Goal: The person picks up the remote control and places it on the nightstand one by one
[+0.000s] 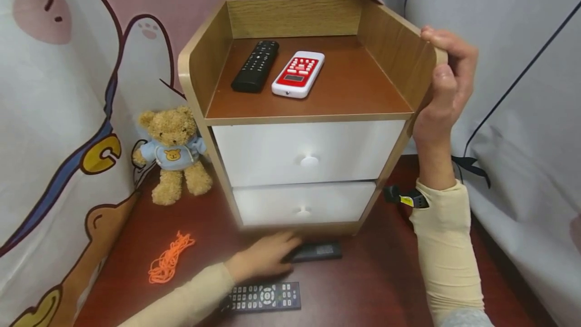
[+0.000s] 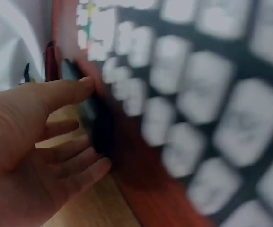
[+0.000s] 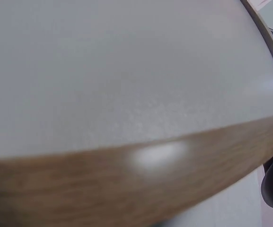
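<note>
My left hand (image 1: 268, 256) is low in front of the cabinet, at the left end of a dark remote control (image 1: 317, 252) on the table. In the left wrist view the thumb and loosely bent fingers of that hand (image 2: 46, 142) lie on either side of the remote's end (image 2: 101, 127). Nearer me is another black remote (image 1: 268, 296) with pale buttons, large and blurred in that view. My right hand (image 1: 447, 79) grips the front edge of the right side panel of the small two-drawer cabinet (image 1: 308, 118), thumb in front and fingers over the top.
On the cabinet's top shelf lie a black remote (image 1: 256, 67) and a white-and-red remote (image 1: 298, 74). Both white drawers are closed. A teddy bear (image 1: 172, 150) in a blue hoodie sits left of the cabinet, and an orange cord bundle (image 1: 170, 259) lies at the front left.
</note>
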Available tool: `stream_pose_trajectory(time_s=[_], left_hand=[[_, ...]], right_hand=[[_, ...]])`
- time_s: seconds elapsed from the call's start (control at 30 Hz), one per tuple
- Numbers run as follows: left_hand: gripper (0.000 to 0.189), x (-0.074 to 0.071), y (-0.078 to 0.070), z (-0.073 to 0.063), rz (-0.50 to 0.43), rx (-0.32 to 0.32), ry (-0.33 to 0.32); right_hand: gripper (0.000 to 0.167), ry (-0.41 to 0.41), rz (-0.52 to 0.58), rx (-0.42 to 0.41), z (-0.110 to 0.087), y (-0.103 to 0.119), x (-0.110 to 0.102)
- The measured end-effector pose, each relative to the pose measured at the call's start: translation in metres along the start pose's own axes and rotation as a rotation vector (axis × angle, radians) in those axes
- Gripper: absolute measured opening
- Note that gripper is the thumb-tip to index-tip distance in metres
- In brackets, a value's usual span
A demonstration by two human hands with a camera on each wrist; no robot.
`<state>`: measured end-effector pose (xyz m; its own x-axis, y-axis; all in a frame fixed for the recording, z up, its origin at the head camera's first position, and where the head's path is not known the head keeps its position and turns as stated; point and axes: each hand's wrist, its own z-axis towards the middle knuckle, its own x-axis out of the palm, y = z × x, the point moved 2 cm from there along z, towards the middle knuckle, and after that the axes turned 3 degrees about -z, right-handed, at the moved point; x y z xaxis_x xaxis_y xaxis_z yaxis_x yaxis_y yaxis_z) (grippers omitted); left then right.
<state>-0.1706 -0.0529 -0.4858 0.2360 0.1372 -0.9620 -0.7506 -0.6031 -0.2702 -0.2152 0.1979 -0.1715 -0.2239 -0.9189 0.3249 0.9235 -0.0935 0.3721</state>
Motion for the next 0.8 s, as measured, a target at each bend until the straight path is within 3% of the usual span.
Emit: stream_pose_trajectory(time_s=[0.27, 0.53, 0.63, 0.8], left_hand=[[0.061, 0.0113, -0.0019, 0.0018, 0.005, 0.023, -0.094], [0.059, 0.0098, -0.0054, 0.0028, -0.005, -0.027, -0.087], [0.044, 0.0075, -0.0064, 0.0033, -0.046, -0.025, -0.092], [0.013, 0.0048, -0.0059, 0.0071, -0.195, -0.017, -0.079]], right_hand=[[0.031, -0.011, -0.005, -0.007, 0.0007, 0.0005, -0.0014], [0.032, 0.016, -0.015, -0.007, -0.0006, -0.0035, -0.0015], [0.032, 0.02, -0.026, -0.006, -0.0006, -0.0035, -0.0019], [0.032, 0.021, -0.026, -0.001, 0.0, -0.0027, -0.0018]])
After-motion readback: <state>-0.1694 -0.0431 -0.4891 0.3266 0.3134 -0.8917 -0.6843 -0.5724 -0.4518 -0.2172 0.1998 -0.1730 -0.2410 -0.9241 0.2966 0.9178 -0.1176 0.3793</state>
